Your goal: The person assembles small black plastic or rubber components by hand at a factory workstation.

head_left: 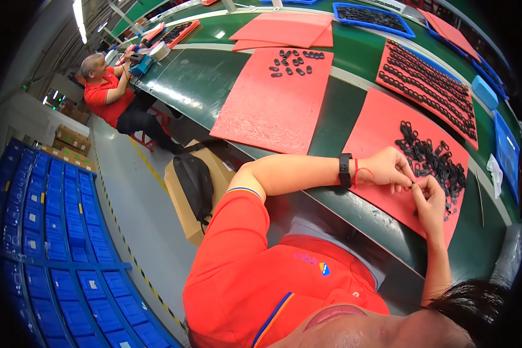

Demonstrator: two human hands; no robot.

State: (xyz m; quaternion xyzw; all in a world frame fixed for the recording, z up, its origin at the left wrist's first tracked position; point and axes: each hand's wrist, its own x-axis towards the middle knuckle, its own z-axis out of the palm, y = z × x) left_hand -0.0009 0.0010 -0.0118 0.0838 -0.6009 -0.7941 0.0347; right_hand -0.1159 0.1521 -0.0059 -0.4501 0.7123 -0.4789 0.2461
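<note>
My left hand (388, 167), with a black watch and a red string at the wrist, meets my right hand (430, 202) over a red mat (370, 132). Both hands pinch at the fingertips around a tiny dark piece that I cannot make out. Just beyond them lies a heap of small black oblong parts (426, 152). A few small dark round pieces (451, 210) are scattered beside my right hand.
Left of my mat is another red mat (267, 110) with several black parts (296, 62). Farther right, black parts fill a mat in rows (426, 81). Blue trays (410, 33) line the back. A co-worker (107, 95) sits far left. A black bag (192, 180) rests on a cardboard box (177, 200).
</note>
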